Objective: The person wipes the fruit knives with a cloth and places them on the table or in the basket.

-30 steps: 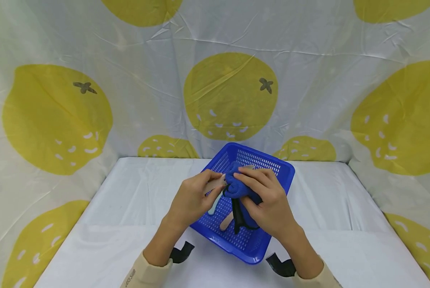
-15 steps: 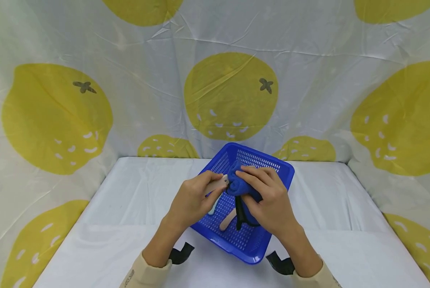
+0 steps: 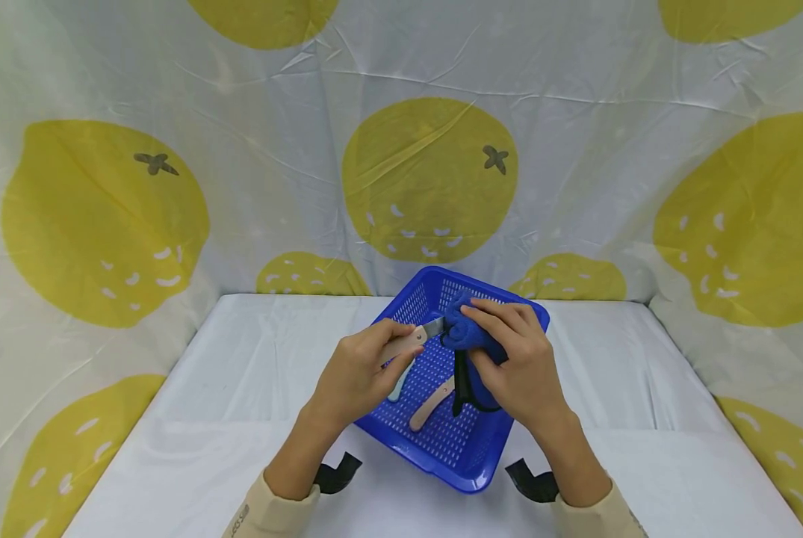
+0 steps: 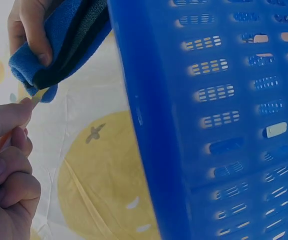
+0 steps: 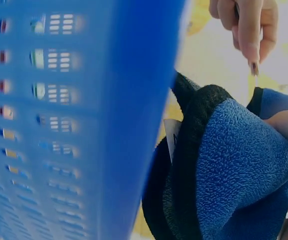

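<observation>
My left hand [image 3: 354, 373] pinches the pale beige handle of a small knife [image 3: 401, 345] over the basket. A short length of its metal blade [image 3: 435, 326] shows, and the tip side is hidden at the cloth. My right hand [image 3: 522, 366] grips a bunched blue towel [image 3: 464, 323] with black edging, close against the blade. In the right wrist view the towel [image 5: 238, 155] hangs in folds, with a white label at one edge. The left wrist view shows the towel [image 4: 59, 45] folded just beyond the left fingertips.
Below the hands a blue perforated plastic basket [image 3: 401, 450] stands at an angle on the white-covered table [image 3: 273, 373]. In it lie a pinkish-beige handled thing [image 3: 432, 404] and a light blue handle [image 3: 400, 385]. A lemon-print curtain [image 3: 576, 194] rises behind.
My right hand has moved right with the towel, baring part of the knife blade that was covered. More of the pinkish handle in the basket shows. The left hand has hardly moved.
</observation>
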Motion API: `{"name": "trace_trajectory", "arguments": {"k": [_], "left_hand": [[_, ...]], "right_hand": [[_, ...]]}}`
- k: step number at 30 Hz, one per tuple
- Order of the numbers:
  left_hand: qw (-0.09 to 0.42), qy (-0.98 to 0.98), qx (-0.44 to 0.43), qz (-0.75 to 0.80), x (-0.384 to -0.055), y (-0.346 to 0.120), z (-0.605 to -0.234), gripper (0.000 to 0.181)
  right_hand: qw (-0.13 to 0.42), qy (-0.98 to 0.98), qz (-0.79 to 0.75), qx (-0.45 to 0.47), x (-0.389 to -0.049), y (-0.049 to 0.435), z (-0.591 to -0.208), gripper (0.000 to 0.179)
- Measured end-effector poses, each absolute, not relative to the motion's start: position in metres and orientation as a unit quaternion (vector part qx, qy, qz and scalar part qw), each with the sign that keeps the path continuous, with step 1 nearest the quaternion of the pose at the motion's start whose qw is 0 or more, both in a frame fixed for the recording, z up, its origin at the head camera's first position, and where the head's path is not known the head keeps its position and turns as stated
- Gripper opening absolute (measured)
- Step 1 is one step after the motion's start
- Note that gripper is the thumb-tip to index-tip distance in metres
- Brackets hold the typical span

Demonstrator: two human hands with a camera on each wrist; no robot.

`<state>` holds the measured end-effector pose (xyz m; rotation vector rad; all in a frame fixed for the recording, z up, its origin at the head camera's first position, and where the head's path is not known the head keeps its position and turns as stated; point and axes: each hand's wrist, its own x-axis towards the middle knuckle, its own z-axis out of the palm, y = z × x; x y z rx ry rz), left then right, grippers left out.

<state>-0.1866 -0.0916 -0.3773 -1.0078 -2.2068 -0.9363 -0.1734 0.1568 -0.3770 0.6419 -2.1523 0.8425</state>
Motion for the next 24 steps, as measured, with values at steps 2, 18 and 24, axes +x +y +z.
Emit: {"name": "trace_trajectory", "arguments": {"k": [2, 18, 24], "left_hand": [[0.267, -0.817, -0.374, -0.348, -0.186, -0.092, -0.377, 0.023], [0.252, -0.822, -0.357, -0.365, -0.187, -0.093, -0.376, 0.023], [0.260, -0.827, -0.349, -0.356, -0.188, -0.093, -0.377, 0.023]], "right_hand": [[0.369, -0.835, 0.328, 0.242, -0.176, 0.160, -0.377, 0.046], [0.399, -0.826, 0.350, 0.190, -0.180, 0.188, -0.372, 0.045], [0.390, -0.826, 0.348, 0.210, -0.173, 0.182, -0.369, 0.044]]}}
